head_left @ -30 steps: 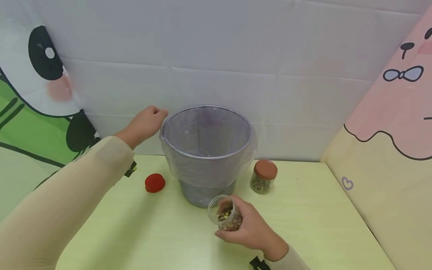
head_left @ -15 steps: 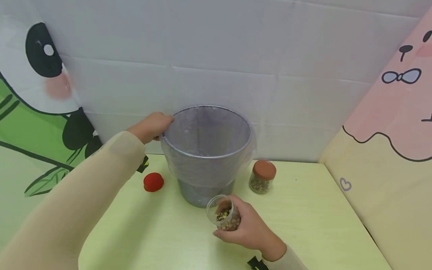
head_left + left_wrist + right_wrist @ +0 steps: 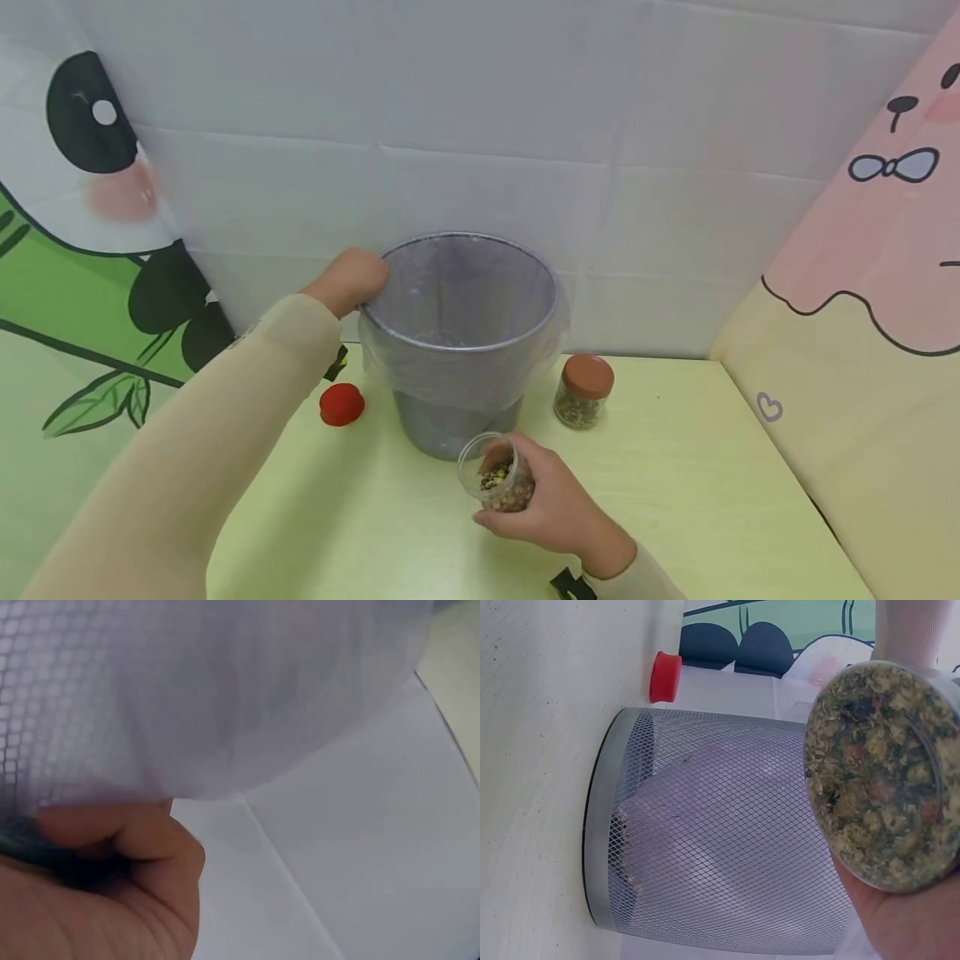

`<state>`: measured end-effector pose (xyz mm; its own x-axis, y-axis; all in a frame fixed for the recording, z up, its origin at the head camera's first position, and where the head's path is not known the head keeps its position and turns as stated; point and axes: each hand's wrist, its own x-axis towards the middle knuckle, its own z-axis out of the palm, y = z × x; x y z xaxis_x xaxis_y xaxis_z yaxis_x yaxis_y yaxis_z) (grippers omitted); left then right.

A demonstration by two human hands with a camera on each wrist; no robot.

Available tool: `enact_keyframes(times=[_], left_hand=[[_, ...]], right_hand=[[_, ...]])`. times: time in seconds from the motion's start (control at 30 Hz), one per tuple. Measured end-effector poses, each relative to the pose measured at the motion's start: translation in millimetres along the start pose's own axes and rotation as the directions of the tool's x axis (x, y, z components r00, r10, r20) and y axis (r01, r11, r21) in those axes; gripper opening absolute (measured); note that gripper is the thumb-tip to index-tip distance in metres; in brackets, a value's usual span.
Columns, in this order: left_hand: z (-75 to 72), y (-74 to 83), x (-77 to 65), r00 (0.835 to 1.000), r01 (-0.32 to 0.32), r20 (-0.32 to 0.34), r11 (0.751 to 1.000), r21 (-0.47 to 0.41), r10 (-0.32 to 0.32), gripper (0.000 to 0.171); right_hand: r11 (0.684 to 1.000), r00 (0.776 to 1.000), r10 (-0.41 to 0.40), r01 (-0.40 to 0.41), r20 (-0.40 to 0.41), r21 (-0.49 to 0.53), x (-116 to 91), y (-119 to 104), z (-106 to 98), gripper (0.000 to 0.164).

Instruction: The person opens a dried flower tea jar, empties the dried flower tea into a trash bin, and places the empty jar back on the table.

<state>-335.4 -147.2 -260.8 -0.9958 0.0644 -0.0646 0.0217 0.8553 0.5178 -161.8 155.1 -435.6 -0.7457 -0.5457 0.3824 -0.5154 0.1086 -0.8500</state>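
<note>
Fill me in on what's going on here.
A person's left hand grips a bag-lined mesh bin at its top edge. The right hand holds an open clear jar of dry-looking bits in front of it; nothing is pouring out. A red lid lies left of the bin, and a brown-lidded jar stands right.

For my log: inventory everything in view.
table: 1, yellowish, below
backdrop: 1, white with cartoons, behind
bin: 1, grey mesh, on table
liner: 1, translucent, over bin rim
cap: 1, red, left of bin
lidded jar: 1, clear, brownish, right of bin
open jar: 1, clear, before bin
mixed bits: many, mottled, both jars
sleeves: 2, beige, both arms
wrist pieces: 2, black, wrists
left hand: 1, bare, bin's rim
right hand: 1, bare, round open jar
</note>
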Motion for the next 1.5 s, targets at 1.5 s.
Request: enact_keyframes(times=[1.5], left_hand=[[6.4, 7.6, 0.9, 1.0, 0.004, -0.026, 0.99, 0.144, -0.001, 0.042]], right_hand=[[0.995, 0.983, -0.011, -0.007, -0.182, -0.099, -2, -3, -47, 0.056]])
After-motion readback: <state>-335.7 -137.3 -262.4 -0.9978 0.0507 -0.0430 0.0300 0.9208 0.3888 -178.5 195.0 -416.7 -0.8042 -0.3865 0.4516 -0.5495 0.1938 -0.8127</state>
